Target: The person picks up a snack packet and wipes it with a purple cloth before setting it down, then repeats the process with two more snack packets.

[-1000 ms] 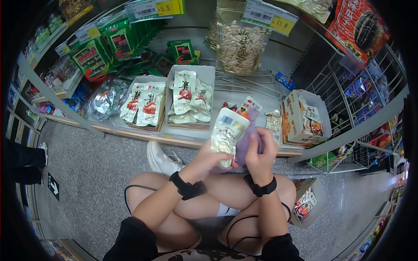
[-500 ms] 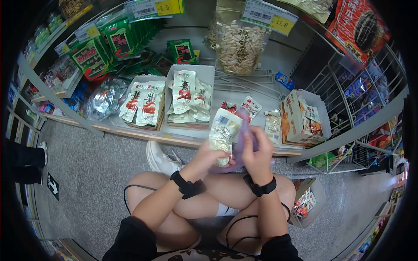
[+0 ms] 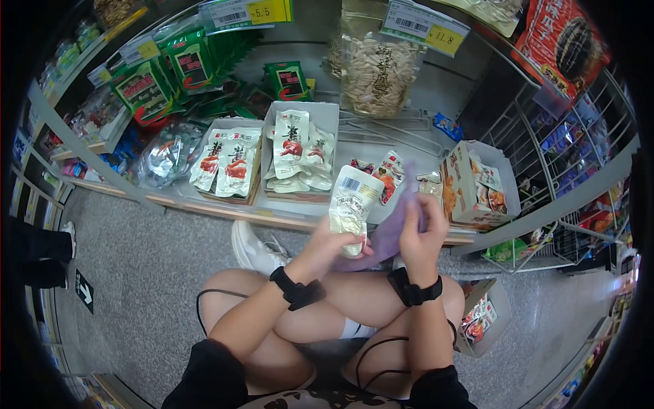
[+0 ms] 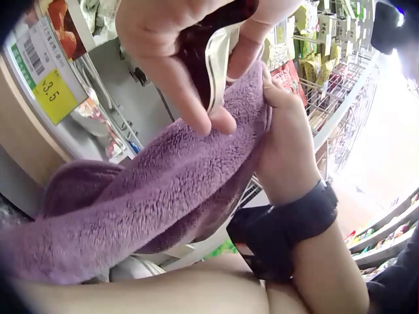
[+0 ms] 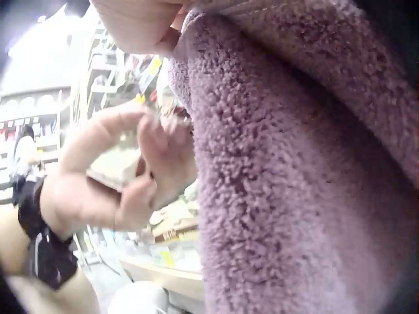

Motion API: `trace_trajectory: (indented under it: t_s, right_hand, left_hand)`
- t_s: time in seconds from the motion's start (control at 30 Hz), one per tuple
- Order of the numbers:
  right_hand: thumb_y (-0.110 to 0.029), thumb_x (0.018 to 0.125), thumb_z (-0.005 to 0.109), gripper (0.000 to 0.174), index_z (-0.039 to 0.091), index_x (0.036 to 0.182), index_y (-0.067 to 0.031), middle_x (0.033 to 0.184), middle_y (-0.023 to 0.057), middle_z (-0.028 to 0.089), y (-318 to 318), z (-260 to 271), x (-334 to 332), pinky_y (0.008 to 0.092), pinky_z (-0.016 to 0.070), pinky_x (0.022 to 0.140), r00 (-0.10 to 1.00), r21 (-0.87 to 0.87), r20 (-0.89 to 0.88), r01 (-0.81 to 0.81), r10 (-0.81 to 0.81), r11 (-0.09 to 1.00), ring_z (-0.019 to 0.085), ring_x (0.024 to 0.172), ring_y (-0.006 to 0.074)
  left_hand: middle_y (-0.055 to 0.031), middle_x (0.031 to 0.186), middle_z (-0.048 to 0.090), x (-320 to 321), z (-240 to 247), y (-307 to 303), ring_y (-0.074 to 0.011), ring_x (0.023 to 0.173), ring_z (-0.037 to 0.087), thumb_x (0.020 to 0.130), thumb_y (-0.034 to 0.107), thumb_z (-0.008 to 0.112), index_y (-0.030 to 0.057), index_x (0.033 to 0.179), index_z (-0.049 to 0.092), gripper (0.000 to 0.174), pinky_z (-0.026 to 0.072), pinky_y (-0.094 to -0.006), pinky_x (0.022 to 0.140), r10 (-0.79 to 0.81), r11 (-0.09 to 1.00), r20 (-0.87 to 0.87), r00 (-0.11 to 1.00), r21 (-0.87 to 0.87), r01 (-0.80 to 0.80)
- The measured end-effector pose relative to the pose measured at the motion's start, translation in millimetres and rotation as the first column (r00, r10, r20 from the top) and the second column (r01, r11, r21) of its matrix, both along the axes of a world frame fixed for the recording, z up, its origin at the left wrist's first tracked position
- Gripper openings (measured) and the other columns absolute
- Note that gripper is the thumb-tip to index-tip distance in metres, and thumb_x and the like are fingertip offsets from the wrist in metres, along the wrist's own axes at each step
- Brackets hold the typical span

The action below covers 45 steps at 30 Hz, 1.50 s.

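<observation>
My left hand [image 3: 325, 244] pinches a white vacuum-sealed snack packet [image 3: 353, 201] near its lower end, thumb across the front, barcode side up. In the left wrist view the packet's dark, glossy side shows between thumb and fingers. A fluffy purple cloth [image 4: 177, 176] hangs from my right hand [image 3: 424, 235], which grips its upper edge to the right of the packet. Below the packet, the cloth [image 3: 385, 242] droops between the two hands. In the right wrist view it fills the right half, with the left hand [image 5: 85, 186] beyond it.
Behind the hands, a shelf holds open boxes of white packets [image 3: 291, 146] and a tan carton [image 3: 470, 184] of packets. A loose red-and-white packet [image 3: 388, 178] lies between them. A wire rack [image 3: 545, 238] stands right. Another box [image 3: 487, 320] sits on the floor by my knee.
The right hand has moved right, drawing the purple cloth away from the packet's side and uncovering the loose packet on the shelf. The left hand stays nearly in place with its packet.
</observation>
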State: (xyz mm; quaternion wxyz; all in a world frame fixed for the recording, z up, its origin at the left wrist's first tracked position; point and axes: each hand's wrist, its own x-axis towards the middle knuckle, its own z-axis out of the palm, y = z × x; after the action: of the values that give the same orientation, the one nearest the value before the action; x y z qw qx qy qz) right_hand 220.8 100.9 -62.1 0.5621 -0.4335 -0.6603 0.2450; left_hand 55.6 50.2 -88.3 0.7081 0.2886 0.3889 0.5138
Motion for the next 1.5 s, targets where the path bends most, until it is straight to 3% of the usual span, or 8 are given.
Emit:
trace_trajectory:
  t_s: [0.17, 0.33, 0.57, 0.77, 0.87, 1.07, 1.2, 1.5]
  right_hand:
    - [-0.003, 0.084, 0.053, 0.005, 0.057, 0.087, -0.0011, 0.072, 0.0182, 0.060, -6, -11, -22, 0.0375, 0.0445, 0.053, 0.946, 0.131, 0.316, -0.114, 0.067, 0.985, 0.059, 0.061, 0.0350]
    - [-0.006, 0.086, 0.054, 0.008, 0.058, 0.087, 0.0006, 0.068, 0.0146, 0.059, 12, -4, -8, 0.0321, 0.0440, 0.053, 0.992, 0.045, 0.085, 0.088, -0.091, 0.995, 0.058, 0.057, 0.0243]
    - [-0.004, 0.082, 0.057, 0.008, 0.057, 0.087, 0.0025, 0.071, 0.0166, 0.060, -24, -5, -32, 0.0368, 0.0458, 0.054, 0.877, 0.231, 0.423, -0.350, 0.230, 0.908, 0.060, 0.061, 0.0312]
    - [-0.005, 0.083, 0.057, 0.010, 0.056, 0.089, 0.0023, 0.073, 0.0182, 0.060, -1, -10, -30, 0.0379, 0.0448, 0.053, 0.930, 0.089, 0.368, -0.012, -0.022, 0.996, 0.058, 0.062, 0.0365]
    - [-0.003, 0.082, 0.057, 0.008, 0.056, 0.089, 0.0015, 0.072, 0.0169, 0.059, -11, 4, -24, 0.0372, 0.0444, 0.052, 0.993, -0.015, 0.103, -0.058, 0.059, 0.998, 0.058, 0.061, 0.0356]
    - [0.002, 0.079, 0.056, 0.010, 0.058, 0.089, 0.0001, 0.075, 0.0157, 0.059, -28, -7, -36, 0.0356, 0.0467, 0.054, 0.813, 0.166, 0.511, -0.412, 0.279, 0.896, 0.059, 0.059, 0.0305]
    - [-0.002, 0.084, 0.055, 0.005, 0.057, 0.088, 0.0009, 0.076, 0.0123, 0.061, -14, -13, -39, 0.0289, 0.0450, 0.055, 0.944, 0.122, 0.281, -0.211, 0.171, 0.970, 0.059, 0.060, 0.0225]
    - [-0.012, 0.095, 0.049, 0.013, 0.054, 0.096, -0.0001, 0.090, 0.0019, 0.063, 0, -7, -4, 0.0198, 0.0424, 0.070, 0.686, -0.287, -0.574, -0.680, 0.448, 0.675, 0.054, 0.078, 0.0058]
  left_hand:
    - [-0.0103, 0.090, 0.061, 11, -2, -8, -0.0210, 0.074, 0.066, 0.077, -0.001, 0.058, -0.0020, 0.112, 0.045, 0.037, 0.0528, -0.0301, 0.063, -0.021, 0.990, -0.100, 0.995, 0.136, 0.034]
    - [-0.0107, 0.085, 0.061, 13, 5, -7, -0.0214, 0.068, 0.066, 0.090, 0.013, 0.051, -0.0014, 0.110, 0.044, 0.026, 0.0522, -0.0277, 0.056, -0.028, 0.995, -0.045, 0.999, 0.091, 0.032]
    - [-0.0051, 0.115, 0.054, 1, -30, -2, -0.0097, 0.113, 0.046, 0.099, 0.030, 0.034, 0.0051, 0.122, 0.045, 0.036, 0.0339, -0.0295, 0.100, 0.166, 0.986, 0.058, 0.984, -0.003, -0.166]
    - [-0.0067, 0.122, 0.051, 15, 4, -7, -0.0146, 0.112, 0.051, 0.101, 0.035, 0.029, 0.0038, 0.130, 0.038, 0.044, 0.0408, -0.0307, 0.095, 0.138, 0.987, 0.235, 0.962, 0.046, -0.153]
    - [-0.0082, 0.121, 0.052, 21, 5, -7, -0.0151, 0.110, 0.052, 0.101, 0.035, 0.027, 0.0018, 0.130, 0.039, 0.046, 0.0408, -0.0310, 0.096, 0.170, 0.983, 0.266, 0.949, 0.025, -0.183]
    - [-0.0109, 0.135, 0.044, 5, -20, -1, -0.0207, 0.123, 0.043, 0.098, 0.045, 0.028, 0.0047, 0.136, 0.030, 0.056, 0.0310, -0.0376, 0.106, 0.104, 0.970, 0.178, 0.979, 0.200, -0.139]
    - [-0.0131, 0.135, 0.044, 9, 9, -4, -0.0232, 0.124, 0.042, 0.098, 0.044, 0.026, 0.0037, 0.135, 0.030, 0.055, 0.0316, -0.0384, 0.106, 0.157, 0.970, 0.293, 0.943, 0.134, -0.203]
    - [-0.0205, 0.133, 0.044, -8, 11, 2, -0.0276, 0.125, 0.042, 0.098, 0.045, 0.024, -0.0042, 0.134, 0.031, 0.061, 0.0348, -0.0398, 0.103, 0.141, 0.971, 0.373, 0.917, 0.129, -0.202]
